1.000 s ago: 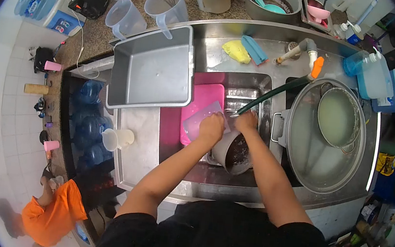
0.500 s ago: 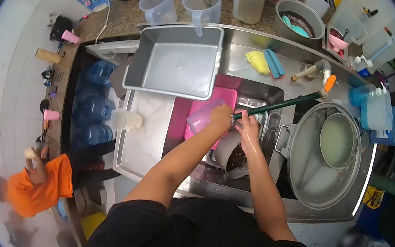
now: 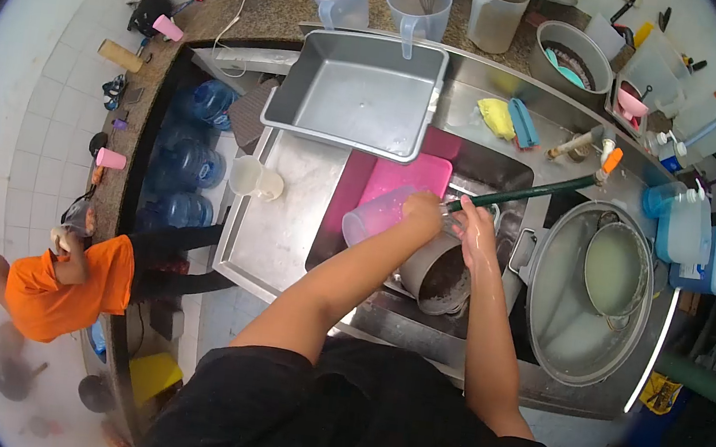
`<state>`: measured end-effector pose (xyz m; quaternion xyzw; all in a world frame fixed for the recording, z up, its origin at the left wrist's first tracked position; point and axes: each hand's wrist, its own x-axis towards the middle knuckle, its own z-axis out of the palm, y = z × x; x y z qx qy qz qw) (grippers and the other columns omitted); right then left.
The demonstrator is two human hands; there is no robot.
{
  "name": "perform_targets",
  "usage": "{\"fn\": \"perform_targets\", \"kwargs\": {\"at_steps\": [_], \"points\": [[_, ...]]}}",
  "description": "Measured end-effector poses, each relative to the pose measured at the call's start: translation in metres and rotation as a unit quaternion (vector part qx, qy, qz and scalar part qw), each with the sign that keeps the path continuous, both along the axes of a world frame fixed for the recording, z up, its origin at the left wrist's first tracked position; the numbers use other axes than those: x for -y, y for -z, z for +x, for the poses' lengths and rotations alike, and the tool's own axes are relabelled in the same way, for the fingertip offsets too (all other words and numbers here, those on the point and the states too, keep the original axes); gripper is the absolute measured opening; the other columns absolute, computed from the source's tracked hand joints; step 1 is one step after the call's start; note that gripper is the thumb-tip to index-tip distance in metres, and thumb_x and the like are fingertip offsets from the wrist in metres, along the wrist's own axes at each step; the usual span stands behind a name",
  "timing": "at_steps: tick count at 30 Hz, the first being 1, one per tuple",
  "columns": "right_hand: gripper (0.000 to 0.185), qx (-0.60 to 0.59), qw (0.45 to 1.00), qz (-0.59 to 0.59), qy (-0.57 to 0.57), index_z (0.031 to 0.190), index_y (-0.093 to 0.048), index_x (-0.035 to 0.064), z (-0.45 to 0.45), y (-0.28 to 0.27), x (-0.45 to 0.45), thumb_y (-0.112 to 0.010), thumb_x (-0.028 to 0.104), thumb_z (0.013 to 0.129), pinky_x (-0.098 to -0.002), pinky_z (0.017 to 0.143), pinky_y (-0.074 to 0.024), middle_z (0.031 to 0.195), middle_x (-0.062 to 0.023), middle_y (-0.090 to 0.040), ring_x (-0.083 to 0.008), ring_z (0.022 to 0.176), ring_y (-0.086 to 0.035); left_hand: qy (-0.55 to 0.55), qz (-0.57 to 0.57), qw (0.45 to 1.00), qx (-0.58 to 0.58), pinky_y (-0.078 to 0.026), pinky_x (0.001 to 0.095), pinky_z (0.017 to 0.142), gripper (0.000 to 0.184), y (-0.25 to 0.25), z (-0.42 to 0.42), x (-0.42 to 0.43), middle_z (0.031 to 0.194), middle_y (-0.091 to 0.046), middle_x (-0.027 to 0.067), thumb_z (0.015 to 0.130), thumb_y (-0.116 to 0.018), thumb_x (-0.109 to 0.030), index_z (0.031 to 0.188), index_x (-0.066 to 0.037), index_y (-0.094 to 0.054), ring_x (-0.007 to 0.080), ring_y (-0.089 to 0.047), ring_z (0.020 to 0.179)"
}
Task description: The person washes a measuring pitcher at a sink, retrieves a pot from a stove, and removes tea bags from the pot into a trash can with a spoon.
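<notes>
Over the sink (image 3: 517, 167), my left hand (image 3: 424, 212) is closed on a clear plastic cup (image 3: 372, 215), which lies tilted with its base to the left. The end of a green hose (image 3: 532, 191) reaches the cup's side of my hands. Just right of it, my right hand (image 3: 475, 229) is raised with its fingers apart, wet and close to the hose end; nothing shows in it. Below both hands a metal pot (image 3: 441, 274) with dark residue leans in the sink. Behind the cup is a pink tray (image 3: 422, 173).
A grey tub (image 3: 361, 90) rests over the sink's back left edge. To the right stands a large pot (image 3: 558, 337) of cloudy water. A pitcher (image 3: 256, 180) is on the left drainboard. A person in orange (image 3: 77, 287) stands at the far left.
My right hand has come up from the sink to the hose end, and its fingers have spread. The cup has turned in my left hand. The view has shifted, and the person in orange has moved.
</notes>
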<state>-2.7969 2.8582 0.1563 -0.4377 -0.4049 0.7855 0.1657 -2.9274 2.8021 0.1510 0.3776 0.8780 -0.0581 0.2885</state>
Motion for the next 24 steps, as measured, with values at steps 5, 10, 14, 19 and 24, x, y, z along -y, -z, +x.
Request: {"fn": "perform_targets", "kwargs": {"at_steps": [5,10,14,19,24], "points": [[0.044,0.115,0.986,0.112,-0.050,0.090,-0.066,0.0036,0.008,0.054,-0.016,-0.068,0.047,0.090,-0.0340,0.067,-0.0444,0.080,-0.0038,-0.062,-0.0163,0.075,-0.057,0.022,0.057,0.998,-0.012,-0.056,0.0435,0.081,0.032,-0.047,-0.002,0.034,0.101,-0.072,0.0173,0.083,-0.068,-0.035,0.098,-0.007,-0.073,0.0331,-0.071,0.096],[0.045,0.121,0.983,0.119,-0.075,0.092,-0.066,0.0050,0.000,0.033,-0.021,-0.068,0.050,0.090,-0.0343,0.071,-0.0427,0.085,-0.0028,-0.062,-0.0166,0.078,-0.056,0.027,0.210,0.977,0.036,-0.055,0.0439,0.078,0.046,-0.062,-0.001,0.095,0.089,-0.071,0.0195,0.073,-0.077,-0.042,0.095,-0.003,-0.071,0.0371,-0.070,0.085],[0.043,0.106,0.987,0.062,-0.099,0.101,-0.065,0.0100,-0.001,0.044,-0.016,-0.067,0.052,0.090,-0.0354,0.079,-0.0415,0.097,-0.0039,-0.064,-0.0158,0.095,-0.057,0.025,0.232,0.970,0.070,-0.054,0.0474,0.074,0.044,-0.063,0.006,0.114,0.079,-0.069,0.0209,0.072,-0.078,-0.042,0.091,-0.002,-0.071,0.0385,-0.069,0.080],[0.034,0.010,1.000,-0.015,-0.013,0.100,-0.058,0.0089,0.007,0.025,-0.001,-0.067,0.041,0.092,-0.0324,0.076,-0.0445,0.098,-0.0060,-0.059,-0.0215,0.093,-0.062,0.004,0.269,0.959,0.091,-0.055,0.0484,0.072,0.040,-0.072,0.005,0.118,0.080,-0.069,0.0220,0.072,-0.078,-0.037,0.089,-0.002,-0.071,0.0392,-0.069,0.077],[0.021,-0.292,0.904,-0.263,0.167,0.104,-0.055,-0.0038,0.027,0.068,0.031,-0.064,0.009,0.090,-0.0399,0.088,-0.0511,0.097,-0.0129,-0.060,-0.0270,0.094,-0.061,0.090,0.268,0.958,-0.055,-0.057,0.0475,0.075,0.023,-0.034,0.020,0.091,0.094,-0.071,0.0217,0.078,-0.070,-0.020,0.094,-0.003,-0.070,0.0364,-0.071,0.087]]}}
